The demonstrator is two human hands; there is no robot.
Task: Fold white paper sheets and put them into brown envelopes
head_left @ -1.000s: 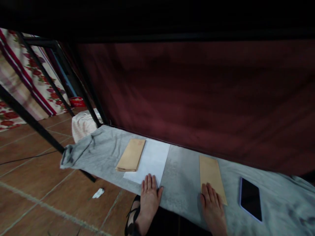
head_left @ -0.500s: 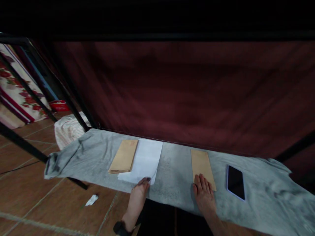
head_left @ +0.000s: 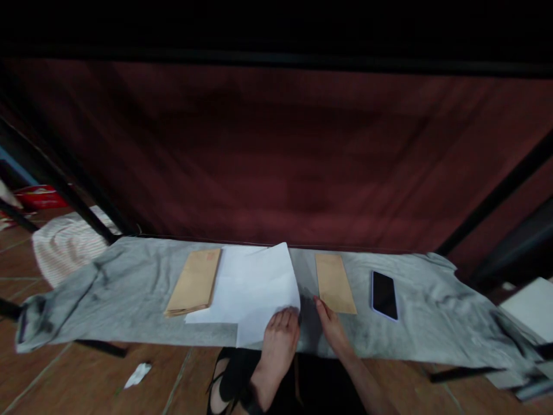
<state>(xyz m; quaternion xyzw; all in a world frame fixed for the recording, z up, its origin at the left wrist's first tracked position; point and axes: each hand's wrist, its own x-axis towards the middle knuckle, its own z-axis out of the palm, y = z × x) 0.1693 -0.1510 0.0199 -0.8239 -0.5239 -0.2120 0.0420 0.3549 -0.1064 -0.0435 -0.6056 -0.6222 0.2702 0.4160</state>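
Observation:
My left hand [head_left: 281, 339] is closed on the near right corner of a white sheet of paper [head_left: 272, 279]. The sheet's right side is lifted and curves up, while its left part overlaps other white paper [head_left: 224, 282] lying beside a stack of brown envelopes [head_left: 194, 281]. My right hand [head_left: 332, 328] is just off the near left edge of a single brown envelope [head_left: 336, 283]. Its fingers are extended toward the sheet, and nothing shows in them.
A phone [head_left: 384, 295] with a dark screen lies right of the single envelope. Grey cloth [head_left: 142, 288] covers the narrow bench. Black metal bars [head_left: 496, 196] frame both sides, and a dark red curtain [head_left: 276, 161] hangs behind. White scrap [head_left: 137, 374] lies on the tiled floor.
My left hand has drawn a white sheet rightward from the paper by the stack. My right hand has lifted off the single envelope and moved left. The view has turned right.

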